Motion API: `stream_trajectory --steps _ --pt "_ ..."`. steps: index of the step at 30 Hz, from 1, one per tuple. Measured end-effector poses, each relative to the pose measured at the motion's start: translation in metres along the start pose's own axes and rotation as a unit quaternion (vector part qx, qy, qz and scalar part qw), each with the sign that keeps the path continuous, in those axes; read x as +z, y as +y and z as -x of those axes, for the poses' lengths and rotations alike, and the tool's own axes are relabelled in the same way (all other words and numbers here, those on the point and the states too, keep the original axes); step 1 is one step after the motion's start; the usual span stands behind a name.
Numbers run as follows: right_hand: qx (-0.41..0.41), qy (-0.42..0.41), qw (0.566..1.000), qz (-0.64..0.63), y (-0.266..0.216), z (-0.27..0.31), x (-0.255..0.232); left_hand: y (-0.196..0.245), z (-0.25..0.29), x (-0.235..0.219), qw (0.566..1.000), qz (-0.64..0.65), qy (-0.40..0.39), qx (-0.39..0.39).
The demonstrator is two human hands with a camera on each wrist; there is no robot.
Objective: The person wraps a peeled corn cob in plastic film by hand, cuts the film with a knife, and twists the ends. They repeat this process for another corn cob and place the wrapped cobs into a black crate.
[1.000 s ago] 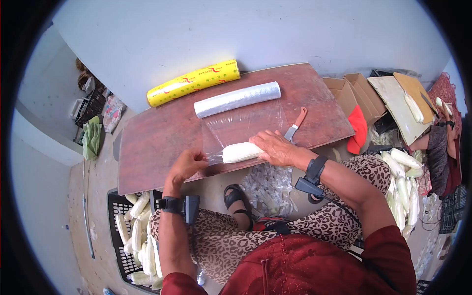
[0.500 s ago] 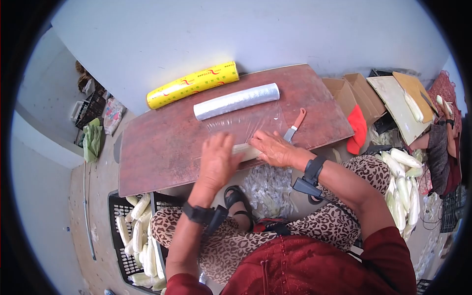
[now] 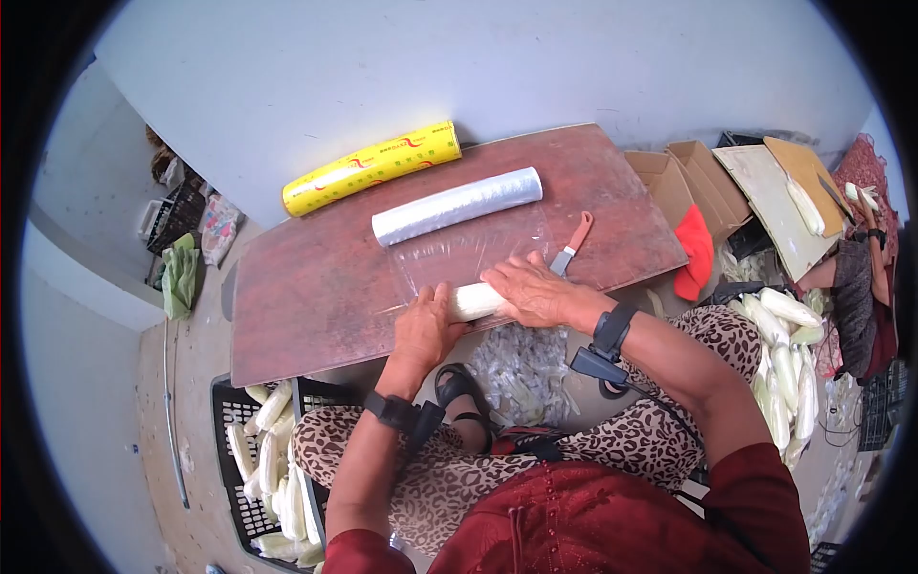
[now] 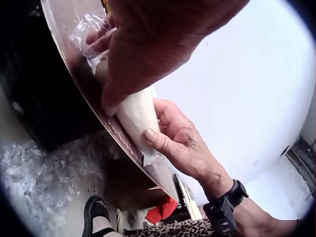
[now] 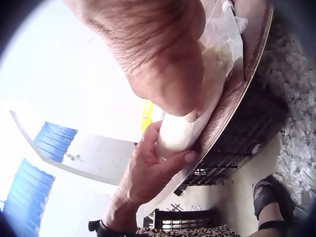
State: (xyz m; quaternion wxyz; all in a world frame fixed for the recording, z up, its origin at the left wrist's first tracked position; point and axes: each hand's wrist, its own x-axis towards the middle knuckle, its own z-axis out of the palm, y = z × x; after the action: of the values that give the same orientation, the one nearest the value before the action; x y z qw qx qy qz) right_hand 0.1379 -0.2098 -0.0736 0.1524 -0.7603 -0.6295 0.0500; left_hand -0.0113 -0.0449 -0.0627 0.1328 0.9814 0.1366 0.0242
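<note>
A pale ear of corn [image 3: 475, 301] is held by both hands at the front edge of the tabletop [image 3: 316, 316], near the middle of this edge and roughly along it. The left end is gripped by the left hand [image 3: 428, 325], with the thumb placed on one side and the fingers on the other. The right end is gripped in a similar manner by the right hand [image 3: 535, 289], so each grip is closed on the same ear.

A sheet of clear film [image 3: 459, 256] is spread from the ear toward the film roll [image 3: 459, 206], which is laid between the ear and the back edge. A yellow printed roll [image 3: 373, 167] is placed at the left part of the back edge. A knife [image 3: 577, 237] with orange handle is laid near the right edge, its blade just beside the right hand.

Below the front left corner, more ears [image 3: 287, 497] are held in a black crate [image 3: 219, 407]. Plastic scraps [image 3: 531, 368] are heaped on the floor below the front edge.
</note>
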Motion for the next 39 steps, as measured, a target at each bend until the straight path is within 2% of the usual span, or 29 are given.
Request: stream_trajectory --steps 6,9,12,15,18,21,24,26,28,31,33,36,39 --pt "0.022 0.015 1.0 0.009 -0.003 -0.006 0.006 -0.003 -0.009 -0.007 0.997 -0.012 -0.061 -0.037" --pt "0.016 -0.003 0.999 -0.027 0.002 -0.008 0.003 -0.006 -0.011 -0.018 0.99 -0.013 -0.114 -0.087" --pt "0.013 0.006 0.999 -0.051 0.005 -0.009 0.003 -0.026 -0.013 -0.018 0.988 -0.012 -0.133 -0.072" --pt "0.006 -0.001 0.998 -0.06 0.01 -0.009 0.003 -0.044 -0.013 -0.024 0.977 -0.08 -0.167 -0.105" --pt "0.006 -0.013 0.998 -0.058 0.013 -0.011 0.003 -0.058 -0.01 -0.037 0.966 -0.147 -0.149 -0.152" --pt "0.005 -0.023 0.998 -0.058 0.013 -0.011 0.001 -0.053 0.0 -0.058 0.966 -0.228 -0.045 -0.111" --pt "0.01 -0.017 0.999 -0.039 0.017 -0.013 0.01 -0.019 -0.004 -0.063 0.987 -0.118 0.113 0.014" --pt "0.025 -0.052 0.998 -0.024 0.012 -0.014 0.001 0.015 -0.007 -0.051 0.982 -0.043 0.153 0.099" --pt "0.029 -0.053 0.998 -0.012 0.011 -0.014 0.0 0.033 -0.011 -0.026 0.989 -0.026 0.084 0.122" --pt "0.024 -0.017 1.0 0.005 0.014 -0.009 0.005 0.028 -0.017 0.004 0.986 -0.055 0.082 0.134" --pt "0.026 -0.012 0.999 0.019 0.013 -0.006 0.0 0.025 -0.02 0.008 0.988 -0.05 0.084 0.12" --pt "0.081 -0.056 0.993 0.059 0.028 -0.004 -0.004 0.018 -0.024 0.009 0.992 -0.022 0.07 0.101" --pt "0.129 -0.165 0.959 0.189 0.042 0.0 -0.032 0.013 -0.027 0.013 0.991 -0.003 0.086 0.106"
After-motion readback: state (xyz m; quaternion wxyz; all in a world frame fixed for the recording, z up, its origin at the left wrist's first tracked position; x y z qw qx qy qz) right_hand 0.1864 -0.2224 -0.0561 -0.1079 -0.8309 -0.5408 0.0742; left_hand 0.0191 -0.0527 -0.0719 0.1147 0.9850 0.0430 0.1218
